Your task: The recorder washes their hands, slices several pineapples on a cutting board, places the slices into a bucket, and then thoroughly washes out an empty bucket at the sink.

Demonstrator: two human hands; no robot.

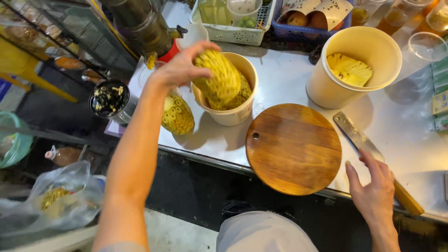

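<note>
My left hand (179, 67) grips a peeled pineapple (219, 77) just above a cream bucket (233, 114) that holds more peeled pineapple. Another peeled pineapple (177, 115) lies on the counter left of that bucket. My right hand (373, 186) rests with fingers spread at the counter's front edge, over the handle end of a cleaver (361, 140) that lies to the right of a round wooden cutting board (294, 147). A second, larger cream bucket (326, 86) at the back right holds cut pineapple pieces (350, 69).
A juicer (144, 25) stands at the back left with a dark pot of scraps (109, 98) beside it. White (233, 32) and blue (303, 30) baskets and plastic cups (427, 46) line the back. A plastic bag of peelings (60, 196) hangs below left.
</note>
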